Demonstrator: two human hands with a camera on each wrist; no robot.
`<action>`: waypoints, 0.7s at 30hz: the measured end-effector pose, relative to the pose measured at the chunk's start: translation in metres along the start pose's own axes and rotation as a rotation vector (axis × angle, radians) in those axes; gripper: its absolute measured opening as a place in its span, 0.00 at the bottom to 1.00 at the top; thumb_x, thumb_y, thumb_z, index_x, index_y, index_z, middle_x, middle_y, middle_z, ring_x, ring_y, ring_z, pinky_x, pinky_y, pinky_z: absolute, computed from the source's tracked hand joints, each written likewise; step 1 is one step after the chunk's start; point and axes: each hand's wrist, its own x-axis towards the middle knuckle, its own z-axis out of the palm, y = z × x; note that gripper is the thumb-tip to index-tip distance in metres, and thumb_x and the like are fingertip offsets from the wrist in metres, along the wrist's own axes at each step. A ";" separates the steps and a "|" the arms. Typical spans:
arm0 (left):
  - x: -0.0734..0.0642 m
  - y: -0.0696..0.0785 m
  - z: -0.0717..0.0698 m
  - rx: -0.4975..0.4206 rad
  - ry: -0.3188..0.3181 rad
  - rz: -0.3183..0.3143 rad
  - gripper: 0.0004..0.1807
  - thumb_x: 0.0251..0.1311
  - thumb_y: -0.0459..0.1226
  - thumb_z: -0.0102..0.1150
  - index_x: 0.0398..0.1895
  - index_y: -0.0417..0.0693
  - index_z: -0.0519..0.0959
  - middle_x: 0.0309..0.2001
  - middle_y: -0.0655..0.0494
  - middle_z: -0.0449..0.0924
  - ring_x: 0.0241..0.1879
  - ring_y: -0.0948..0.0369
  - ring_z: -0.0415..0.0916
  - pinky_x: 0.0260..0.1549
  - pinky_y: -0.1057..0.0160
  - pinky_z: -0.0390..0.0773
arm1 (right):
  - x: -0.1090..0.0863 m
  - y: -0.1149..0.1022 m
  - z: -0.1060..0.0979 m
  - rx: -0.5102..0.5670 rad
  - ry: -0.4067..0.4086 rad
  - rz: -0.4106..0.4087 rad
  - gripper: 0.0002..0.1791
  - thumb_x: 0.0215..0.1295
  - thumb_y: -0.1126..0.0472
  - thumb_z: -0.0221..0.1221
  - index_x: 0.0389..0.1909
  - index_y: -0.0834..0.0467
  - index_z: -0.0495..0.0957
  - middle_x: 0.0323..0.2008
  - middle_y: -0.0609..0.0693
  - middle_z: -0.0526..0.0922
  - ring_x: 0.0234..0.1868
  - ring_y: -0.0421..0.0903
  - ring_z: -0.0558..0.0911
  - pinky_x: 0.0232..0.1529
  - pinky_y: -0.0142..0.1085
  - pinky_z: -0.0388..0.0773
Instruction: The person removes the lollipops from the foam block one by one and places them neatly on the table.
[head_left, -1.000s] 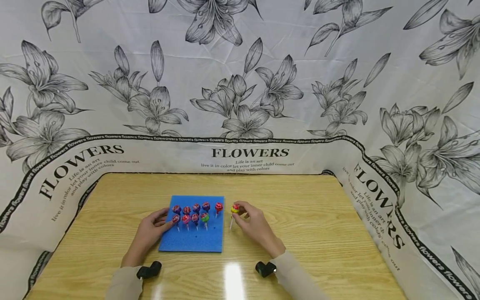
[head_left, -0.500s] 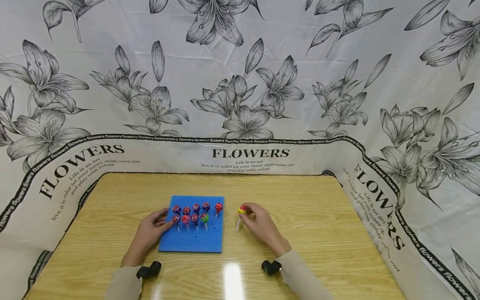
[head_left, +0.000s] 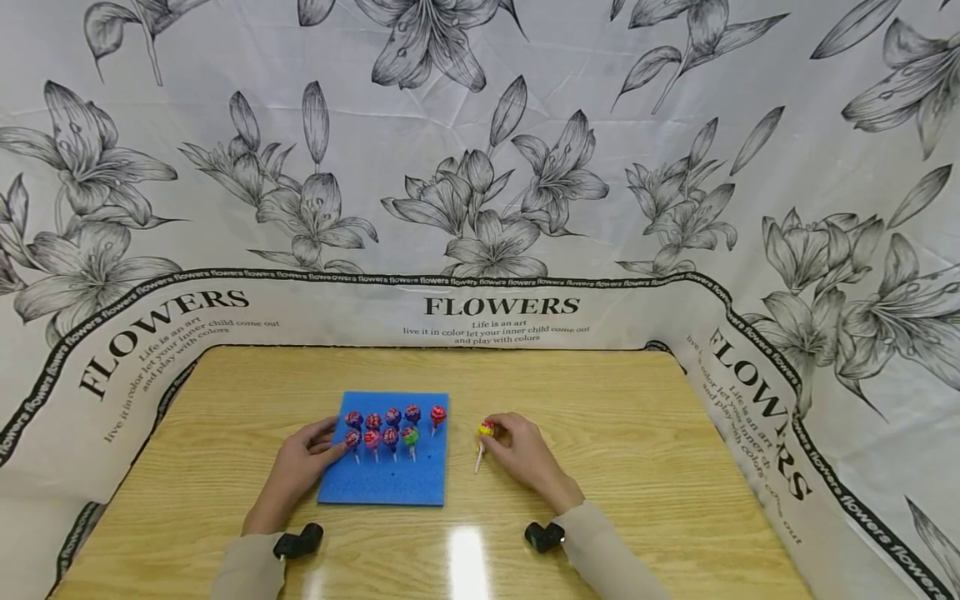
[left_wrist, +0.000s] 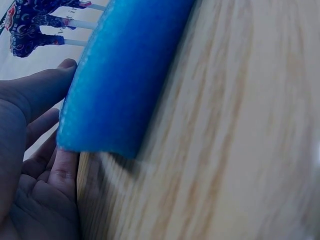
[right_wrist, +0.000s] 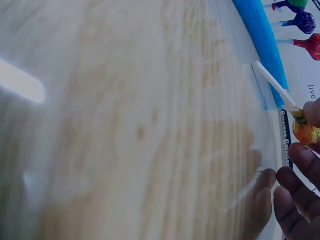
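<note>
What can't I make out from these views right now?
Right wrist: part of the round yellow-and-red wrapped lollipop, covered by the bare right grip and cut by the right edge.
Left wrist: some fingertips of the bare left grip, hidden behind the flat blue foam board.
Head: markings on the round red wrapped lollipop, too small to read.

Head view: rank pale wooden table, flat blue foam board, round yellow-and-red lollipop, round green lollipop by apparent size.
1. Pale wooden table
2. Flat blue foam board
3. Round yellow-and-red lollipop, round green lollipop: look too alike to rank
</note>
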 end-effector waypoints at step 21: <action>-0.001 0.000 0.002 -0.001 0.006 -0.005 0.36 0.68 0.41 0.68 0.75 0.38 0.67 0.62 0.35 0.79 0.62 0.42 0.78 0.57 0.51 0.81 | 0.001 0.005 0.006 0.015 -0.009 0.053 0.15 0.69 0.57 0.66 0.53 0.58 0.84 0.39 0.46 0.84 0.43 0.42 0.80 0.48 0.44 0.80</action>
